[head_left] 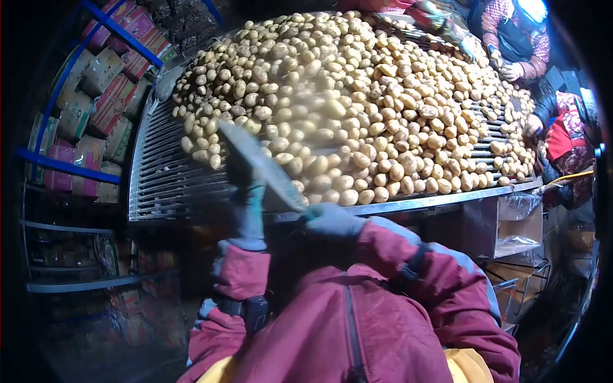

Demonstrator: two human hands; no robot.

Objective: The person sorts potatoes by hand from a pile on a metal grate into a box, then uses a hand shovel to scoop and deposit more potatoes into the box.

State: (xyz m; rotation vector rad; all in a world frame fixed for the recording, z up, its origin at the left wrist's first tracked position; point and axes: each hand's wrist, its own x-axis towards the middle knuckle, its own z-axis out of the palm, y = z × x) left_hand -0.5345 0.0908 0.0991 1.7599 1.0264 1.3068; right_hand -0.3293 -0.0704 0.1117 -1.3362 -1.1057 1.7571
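Both my hands wear gloves and hold a flat grey board-like piece (263, 167), tilted over the near left edge of the potato heap. My left hand (248, 207) is closed against its left side, smeared by motion. My right hand (333, 220) grips its near right end, fingers wrapped round. Exactly what kind of thing it is I cannot make out. Just beyond it lie many potatoes (396, 127), some blurred near the board. They rest on a slatted metal table (167, 172).
Stacked cartons (96, 121) stand behind blue bars (67, 165) on the left. Across the table, co-workers' hands (511, 70) are among the potatoes at upper right. A cardboard box (520, 226) sits below the table's right front edge.
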